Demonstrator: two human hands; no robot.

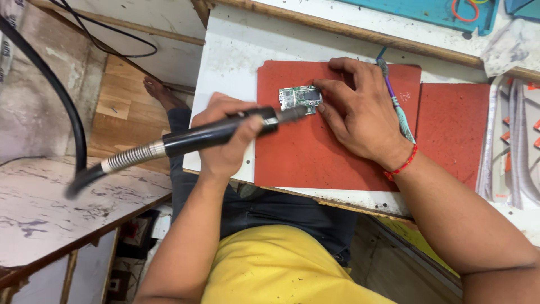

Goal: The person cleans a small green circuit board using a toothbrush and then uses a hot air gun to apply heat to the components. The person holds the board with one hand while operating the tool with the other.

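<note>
Circuit board (300,98) partly under right hand (360,118), hose (50,84) cut off top-left

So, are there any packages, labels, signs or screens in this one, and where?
No screens or signs.
Packets: far right edge of the bench, flat white strips with small red-orange marks, partly cut off.
Circuit board: on the red mat under the right hand, small and green; any label is too small to tell.
</note>
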